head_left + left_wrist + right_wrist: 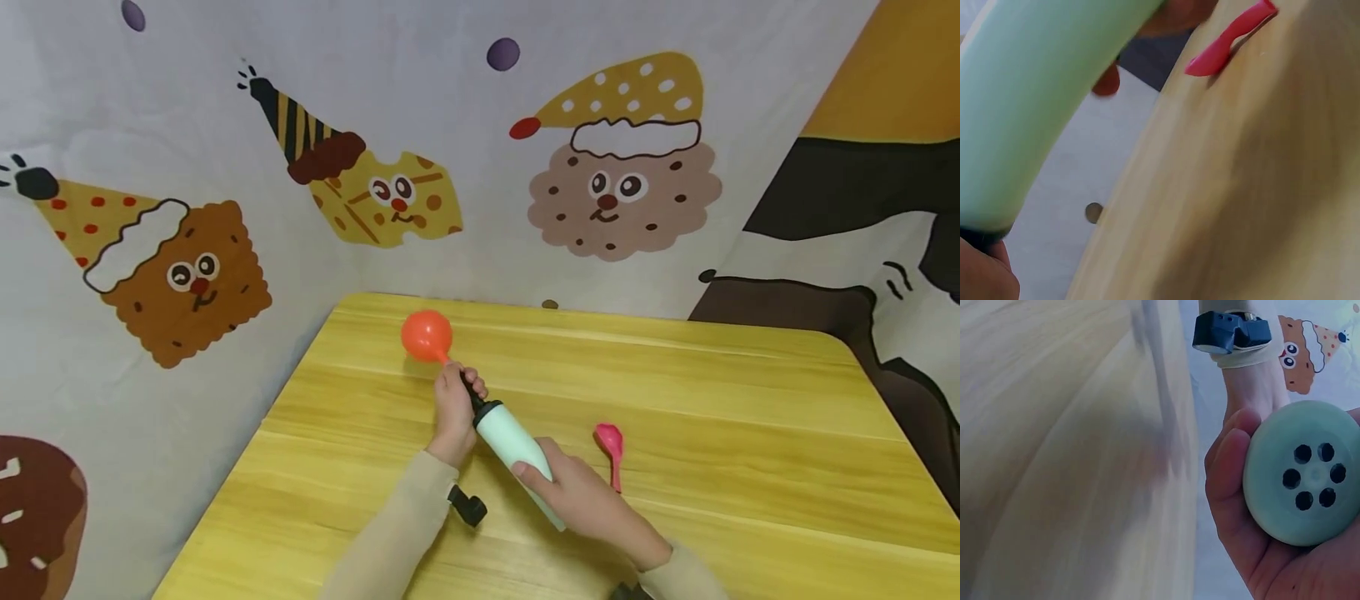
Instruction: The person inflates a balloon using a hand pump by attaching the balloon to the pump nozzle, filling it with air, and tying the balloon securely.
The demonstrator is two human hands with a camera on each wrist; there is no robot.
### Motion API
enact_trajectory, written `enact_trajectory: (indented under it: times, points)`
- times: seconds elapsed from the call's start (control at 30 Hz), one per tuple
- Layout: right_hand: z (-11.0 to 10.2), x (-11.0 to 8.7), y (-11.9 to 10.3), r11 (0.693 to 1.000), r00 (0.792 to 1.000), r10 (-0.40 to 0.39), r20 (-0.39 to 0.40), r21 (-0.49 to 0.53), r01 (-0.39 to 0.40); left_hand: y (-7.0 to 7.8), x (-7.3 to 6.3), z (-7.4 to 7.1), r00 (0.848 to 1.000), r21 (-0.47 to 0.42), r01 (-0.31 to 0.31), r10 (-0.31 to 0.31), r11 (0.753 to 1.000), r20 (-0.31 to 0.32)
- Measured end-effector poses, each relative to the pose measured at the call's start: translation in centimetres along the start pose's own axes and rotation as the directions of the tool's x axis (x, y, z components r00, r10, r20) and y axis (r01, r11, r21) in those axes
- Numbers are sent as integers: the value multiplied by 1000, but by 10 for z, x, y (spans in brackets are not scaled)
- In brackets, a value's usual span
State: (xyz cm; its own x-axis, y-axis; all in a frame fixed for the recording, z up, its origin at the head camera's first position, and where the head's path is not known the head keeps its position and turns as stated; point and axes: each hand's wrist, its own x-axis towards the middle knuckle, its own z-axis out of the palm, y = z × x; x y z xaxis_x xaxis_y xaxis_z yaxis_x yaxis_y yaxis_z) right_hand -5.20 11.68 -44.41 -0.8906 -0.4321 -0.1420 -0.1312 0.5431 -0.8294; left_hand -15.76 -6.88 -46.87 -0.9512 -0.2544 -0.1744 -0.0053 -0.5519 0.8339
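A hand balloon pump (pixel 513 442) with a pale mint barrel and a black front end slants across the middle of the head view. My left hand (pixel 453 410) grips its black nozzle end, where the neck of a small, round, inflated orange-red balloon (pixel 427 336) comes out past the fingers. My right hand (pixel 588 496) wraps round the rear of the mint barrel, thumb on top. In the right wrist view the round pump end (pixel 1313 522) with several dark holes faces the camera, fingers (pixel 1229 469) curled about its side. The balloon's neck is partly hidden by the left hand.
A limp pink balloon (pixel 611 446) lies on the yellow wood-grain table (pixel 750 400), right of the pump. Behind the table and on the left hangs a pale cloth (pixel 480 208) printed with cartoon biscuits. A black wrist camera (pixel 468 506) sits on the left sleeve.
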Motion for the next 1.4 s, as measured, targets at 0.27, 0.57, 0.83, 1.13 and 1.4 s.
enact_trajectory:
  times: [0.27,0.57,0.83,1.13,1.4]
  points:
    - [-10,-33,5,999,1000,13,14,-36,-12,19,23,-13,998,-48,-47,45,998,-43]
    - [-9,-35,12,999,999,17,36,-45,-15,8,6,-11,996,-65,-65,60,996,-71]
    - [2,-10,9,1000,1000,-11,2,-28,11,-12,-15,-2,999,-27,9,-10,1000,-35]
    - [6,-5,8,999,1000,24,-13,37,-23,1,2,-6,1000,-27,21,-22,999,-17]
    - [-9,-30,6,1000,999,-8,46,-19,8,25,26,-19,994,-115,-83,74,990,-79]
